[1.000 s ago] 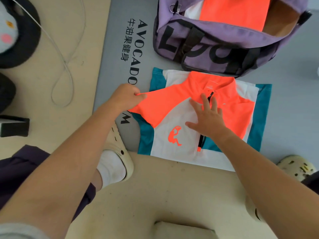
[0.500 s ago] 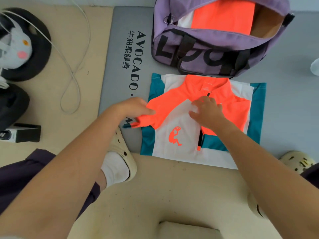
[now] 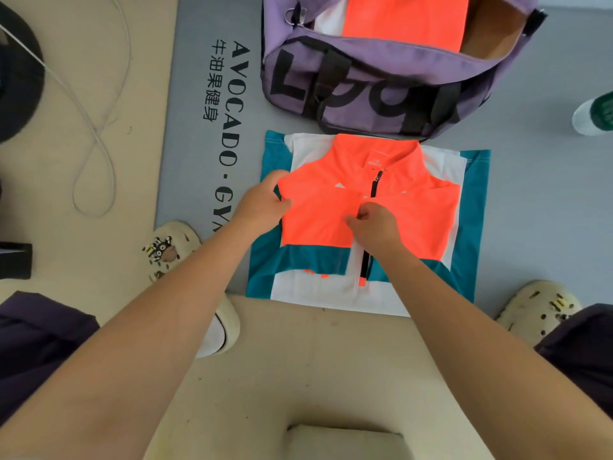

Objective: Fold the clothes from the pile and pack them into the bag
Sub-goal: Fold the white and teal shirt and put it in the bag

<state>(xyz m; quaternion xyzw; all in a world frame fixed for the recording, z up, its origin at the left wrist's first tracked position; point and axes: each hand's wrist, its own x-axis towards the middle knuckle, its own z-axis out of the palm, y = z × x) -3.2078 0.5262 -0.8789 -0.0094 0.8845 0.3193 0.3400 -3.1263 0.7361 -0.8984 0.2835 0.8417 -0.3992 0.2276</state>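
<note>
An orange, white and teal zip shirt (image 3: pixel 428 224) lies flat on the grey mat (image 3: pixel 199 161), just in front of the open purple bag (image 3: pixel 374 78). Its left sleeve is folded across the chest, orange above and teal below. My left hand (image 3: pixel 262 204) grips the folded sleeve's left edge. My right hand (image 3: pixel 374 224) pinches the sleeve fabric at the middle, beside the black zip. A folded orange and white garment (image 3: pixel 401 18) lies inside the bag.
A white cable (image 3: pixel 96 134) loops over the beige floor at left, next to dark round cushions (image 3: pixel 16 78). My cream clogs (image 3: pixel 172 247) stand at both sides of the shirt. A white and green bottle (image 3: pixel 595 116) lies at the right edge.
My left hand carried the left sleeve rightward over the shirt's front, covering the orange figure print. My right hand went from lying flat on the chest to pinching the folded sleeve.
</note>
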